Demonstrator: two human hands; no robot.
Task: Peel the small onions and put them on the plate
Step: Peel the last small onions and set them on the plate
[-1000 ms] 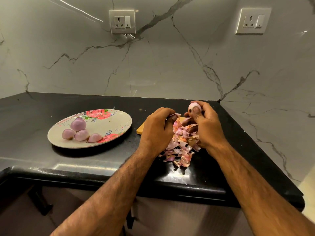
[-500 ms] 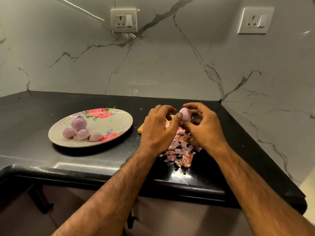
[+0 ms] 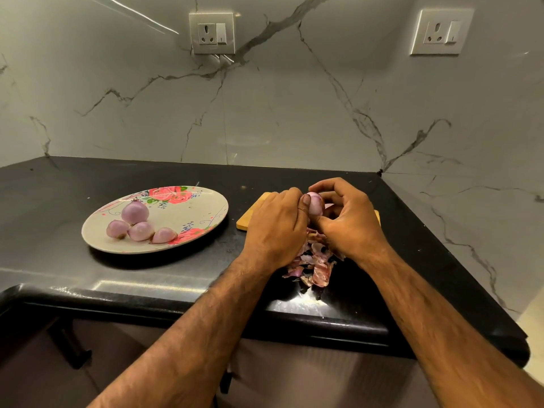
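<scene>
A small pink onion (image 3: 315, 204) is pinched between both hands above the counter. My right hand (image 3: 347, 222) cups it from the right with fingers curled over its top. My left hand (image 3: 276, 228) presses its thumb against the onion's left side. Under the hands lies a heap of onion peels (image 3: 313, 260). To the left, a floral plate (image 3: 191, 213) carries several peeled small onions (image 3: 135, 222) grouped on its left half.
A wooden cutting board (image 3: 251, 217) lies mostly hidden behind my hands. The black counter (image 3: 59, 207) ends in a front edge near my forearms and meets marble walls at the back and right. Two wall sockets (image 3: 212, 33) sit high up.
The onion has come down and left from the raised right hand to between both hands. My left hand dropped a peel strip and closed its thumb onto the onion.
</scene>
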